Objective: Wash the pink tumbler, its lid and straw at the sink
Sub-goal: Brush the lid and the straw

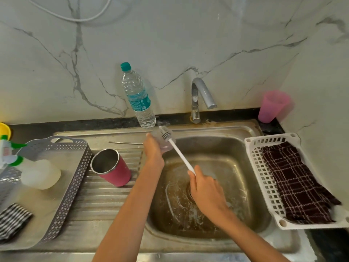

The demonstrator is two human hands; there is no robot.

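Gripping the clear lid point(165, 146) above the back-left corner of the steel sink point(236, 148), the left hand point(153, 148) had its fingers curled round the lid's edge. The lid was blurred and its shape hard to read. The right hand point(205, 188) was closed round the lower end of a bottle brush point(179, 156), a thin white rod whose ribbed grey-and-white head lay against the lid.

The pink tumbler point(113, 169) stood mouth-up on the ridged drainboard point(98, 197) just left of the basin, pink outside and bare brushed metal inside, with nothing to be seen in it. A slim metal straw point(125, 142) lay flat behind it, apart from it.

A perforated grey tray point(75, 176) at the left held a translucent spray bottle point(39, 173) and a folded striped cloth point(13, 222). A white slotted basket point(264, 167) at the right held a dark checked cloth point(294, 184). Against the veined marble wall stood a ribbed clear water bottle point(137, 97) with a teal cap, a curved metal tap point(198, 99) and a translucent pink cup point(272, 106).
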